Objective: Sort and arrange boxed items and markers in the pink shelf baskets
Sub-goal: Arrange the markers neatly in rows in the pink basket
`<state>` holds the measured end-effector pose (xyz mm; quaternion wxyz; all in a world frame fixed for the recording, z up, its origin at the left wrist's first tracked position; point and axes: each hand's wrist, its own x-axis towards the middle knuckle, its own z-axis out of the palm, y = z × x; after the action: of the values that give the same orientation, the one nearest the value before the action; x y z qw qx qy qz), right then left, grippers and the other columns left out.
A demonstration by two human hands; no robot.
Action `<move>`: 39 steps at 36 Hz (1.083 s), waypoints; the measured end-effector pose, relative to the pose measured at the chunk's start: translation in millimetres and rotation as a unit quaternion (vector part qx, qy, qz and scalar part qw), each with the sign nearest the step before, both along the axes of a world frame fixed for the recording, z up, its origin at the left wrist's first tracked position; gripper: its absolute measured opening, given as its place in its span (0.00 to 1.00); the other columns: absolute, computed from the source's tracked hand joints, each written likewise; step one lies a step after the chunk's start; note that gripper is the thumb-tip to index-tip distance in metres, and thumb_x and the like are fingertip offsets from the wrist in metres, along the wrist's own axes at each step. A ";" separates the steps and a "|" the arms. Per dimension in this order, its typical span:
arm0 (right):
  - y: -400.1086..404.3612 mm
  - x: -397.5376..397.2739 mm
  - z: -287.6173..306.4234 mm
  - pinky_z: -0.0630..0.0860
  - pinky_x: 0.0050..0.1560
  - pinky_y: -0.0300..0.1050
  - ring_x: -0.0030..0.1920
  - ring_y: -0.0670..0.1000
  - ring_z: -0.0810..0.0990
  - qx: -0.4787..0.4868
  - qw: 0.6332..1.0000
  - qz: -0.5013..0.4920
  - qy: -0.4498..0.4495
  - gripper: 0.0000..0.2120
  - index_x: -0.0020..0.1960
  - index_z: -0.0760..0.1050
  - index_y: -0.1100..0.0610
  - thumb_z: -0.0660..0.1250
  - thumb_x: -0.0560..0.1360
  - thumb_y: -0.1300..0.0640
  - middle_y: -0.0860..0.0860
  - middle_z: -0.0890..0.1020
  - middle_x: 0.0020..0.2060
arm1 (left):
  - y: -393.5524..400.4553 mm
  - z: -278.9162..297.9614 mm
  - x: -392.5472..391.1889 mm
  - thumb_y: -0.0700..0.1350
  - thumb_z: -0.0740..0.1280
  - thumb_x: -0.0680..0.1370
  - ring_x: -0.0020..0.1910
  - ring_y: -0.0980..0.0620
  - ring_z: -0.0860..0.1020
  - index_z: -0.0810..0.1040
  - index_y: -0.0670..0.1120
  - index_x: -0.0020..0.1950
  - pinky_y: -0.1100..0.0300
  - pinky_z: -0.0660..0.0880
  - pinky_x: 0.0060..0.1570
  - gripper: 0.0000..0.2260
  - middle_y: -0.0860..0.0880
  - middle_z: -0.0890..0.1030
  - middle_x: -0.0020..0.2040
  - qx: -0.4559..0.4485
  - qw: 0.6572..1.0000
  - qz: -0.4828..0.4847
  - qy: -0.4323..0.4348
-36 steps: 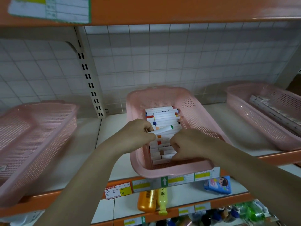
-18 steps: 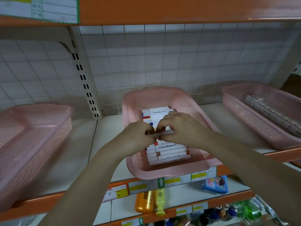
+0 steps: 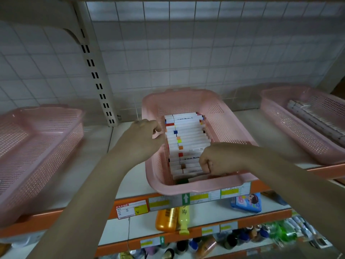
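The middle pink basket [image 3: 220, 113] sits on the white shelf [image 3: 130, 176], its front rim overhanging the orange shelf edge [image 3: 261, 186]. Inside it a row of white markers [image 3: 188, 139] lies crosswise, stacked from back to front, with small coloured bands in red, blue, orange and yellow near their left ends. Print on the barrels is too blurred to read.

The left hand [image 3: 141, 143] is at the basket's left wall, fingers curled with the tips against the left ends of the markers; whether it pinches one or only touches them cannot be told. The right hand [image 3: 218, 159] is curled into a fist over the front right part of the row and hides the markers beneath it; something may be held in it, but nothing shows.

A dark green object [image 3: 182, 181] peeks out at the very front of the basket, mostly covered.

The left basket [image 3: 37, 139] is partly cut off by the frame. The right basket [image 3: 298, 131] holds a row of pale boxed items [image 3: 315, 120], smeared and cut off at the edge. Below, price labels [image 3: 132, 209], 2 bottles [image 3: 173, 219] and a blue packet [image 3: 246, 202] are soft and unreadable.
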<state>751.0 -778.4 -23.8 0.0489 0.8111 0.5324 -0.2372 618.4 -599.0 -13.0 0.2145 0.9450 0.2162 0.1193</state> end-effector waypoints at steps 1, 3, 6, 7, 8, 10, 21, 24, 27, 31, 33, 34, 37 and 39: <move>-0.1 -0.7 -1.2 0.72 0.37 0.40 0.35 0.46 0.75 -0.004 1.000 0.001 -0.010 0.12 0.44 0.80 0.55 0.59 0.71 0.65 0.48 0.82 0.37 | -0.2 -0.7 0.0 0.51 0.63 0.78 0.59 0.50 0.73 0.77 0.49 0.58 0.53 0.71 0.58 0.11 0.50 0.77 0.56 0.006 1.000 -0.002 0.004; 0.4 -1.1 -2.9 0.74 0.40 0.43 0.37 0.47 0.76 -0.002 1.000 0.007 -0.027 0.11 0.43 0.79 0.54 0.61 0.71 0.65 0.44 0.78 0.35 | 0.5 -2.0 0.1 0.52 0.63 0.78 0.59 0.50 0.72 0.77 0.49 0.57 0.52 0.71 0.59 0.11 0.51 0.77 0.56 0.013 1.000 -0.005 0.006; 1.8 -2.7 -4.6 0.74 0.42 0.45 0.38 0.49 0.76 0.005 0.999 0.023 -0.045 0.07 0.40 0.76 0.54 0.62 0.73 0.63 0.44 0.75 0.33 | 1.6 -4.2 -0.5 0.52 0.63 0.78 0.58 0.50 0.72 0.78 0.49 0.56 0.53 0.71 0.58 0.11 0.52 0.77 0.53 0.023 1.000 -0.007 0.005; 2.1 -3.5 -5.1 0.73 0.41 0.45 0.38 0.49 0.74 0.006 0.998 0.029 -0.053 0.08 0.39 0.74 0.53 0.61 0.74 0.63 0.45 0.74 0.33 | 1.7 -5.2 -0.9 0.53 0.63 0.78 0.58 0.50 0.73 0.78 0.50 0.55 0.55 0.71 0.57 0.11 0.53 0.77 0.52 0.030 0.999 -0.010 0.004; 2.7 -4.0 -6.1 0.72 0.40 0.44 0.38 0.49 0.74 0.007 0.997 0.034 -0.061 0.09 0.37 0.72 0.52 0.61 0.74 0.63 0.45 0.73 0.33 | 1.6 -6.1 -1.1 0.53 0.63 0.78 0.57 0.50 0.73 0.78 0.50 0.55 0.56 0.70 0.55 0.11 0.54 0.76 0.50 0.040 0.999 -0.013 0.005; 3.0 -4.0 -8.6 0.71 0.39 0.44 0.39 0.50 0.74 0.011 0.996 0.039 -0.075 0.12 0.34 0.68 0.50 0.61 0.74 0.62 0.46 0.72 0.33 | 0.3 -7.1 -1.7 0.54 0.62 0.78 0.57 0.51 0.72 0.78 0.51 0.56 0.59 0.66 0.52 0.11 0.55 0.76 0.48 0.064 0.998 -0.016 0.010; 2.8 0.1 -13.3 0.64 0.33 0.39 0.34 0.43 0.67 0.016 0.996 0.036 -0.080 0.14 0.34 0.64 0.48 0.65 0.74 0.58 0.45 0.70 0.34 | -6.1 -7.3 -6.8 0.54 0.60 0.80 0.60 0.53 0.67 0.77 0.52 0.58 0.61 0.63 0.51 0.12 0.55 0.77 0.51 0.064 0.998 -0.020 0.020; 5.4 2.8 -9.7 0.71 0.38 0.44 0.37 0.47 0.73 0.033 0.999 0.014 -0.038 0.11 0.38 0.71 0.50 0.70 0.72 0.46 0.47 0.75 0.36 | -7.5 -5.6 -10.2 0.52 0.61 0.80 0.54 0.54 0.71 0.78 0.50 0.56 0.59 0.69 0.53 0.10 0.55 0.76 0.51 0.043 0.999 -0.024 0.008; 13.8 5.7 -3.8 0.75 0.42 0.47 0.39 0.48 0.76 0.094 0.996 -0.009 0.000 0.15 0.43 0.75 0.52 0.70 0.72 0.40 0.47 0.78 0.38 | -8.4 -0.7 -15.7 0.49 0.62 0.79 0.51 0.55 0.74 0.78 0.48 0.54 0.58 0.72 0.53 0.09 0.53 0.76 0.50 0.033 0.999 -0.014 -0.013; 29.2 4.7 4.4 0.77 0.45 0.47 0.41 0.48 0.77 0.163 0.987 -0.006 0.013 0.13 0.39 0.71 0.47 0.69 0.73 0.41 0.45 0.77 0.38 | -7.8 6.6 -28.0 0.50 0.61 0.79 0.47 0.54 0.76 0.79 0.48 0.52 0.55 0.75 0.51 0.09 0.52 0.78 0.49 0.043 0.999 0.023 -0.006; 35.5 1.3 9.6 0.78 0.47 0.48 0.42 0.49 0.79 0.185 0.982 -0.006 0.019 0.12 0.40 0.74 0.49 0.68 0.74 0.42 0.46 0.79 0.40 | -6.7 9.6 -35.8 0.52 0.61 0.79 0.45 0.54 0.77 0.79 0.49 0.51 0.55 0.75 0.50 0.10 0.53 0.79 0.49 0.044 0.998 0.042 0.013; 38.2 -1.6 13.2 0.78 0.46 0.47 0.42 0.49 0.80 0.198 0.980 -0.007 0.025 0.12 0.41 0.75 0.50 0.69 0.74 0.42 0.46 0.80 0.40 | -5.8 11.1 -40.3 0.53 0.61 0.79 0.45 0.54 0.77 0.78 0.49 0.51 0.54 0.76 0.49 0.11 0.53 0.80 0.48 0.047 0.997 0.053 0.026; 48.1 -11.9 24.1 0.77 0.44 0.47 0.41 0.49 0.80 0.224 0.974 0.008 0.023 0.11 0.42 0.76 0.52 0.68 0.74 0.44 0.47 0.81 0.40 | -0.6 16.2 -55.9 0.55 0.61 0.79 0.45 0.53 0.78 0.78 0.50 0.53 0.55 0.76 0.50 0.11 0.53 0.81 0.48 0.074 0.993 0.082 0.048; 57.1 -21.4 32.0 0.76 0.43 0.46 0.40 0.48 0.79 0.234 0.972 0.023 0.016 0.11 0.42 0.76 0.52 0.68 0.75 0.44 0.47 0.81 0.40 | 4.3 21.2 -69.8 0.54 0.60 0.79 0.44 0.53 0.79 0.78 0.49 0.53 0.56 0.76 0.50 0.12 0.51 0.82 0.47 0.083 0.991 0.096 0.044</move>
<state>729.6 -721.3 8.2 -0.1458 0.7838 0.5920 -0.1175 548.5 -594.7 8.2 0.1127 0.9387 0.3046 0.1153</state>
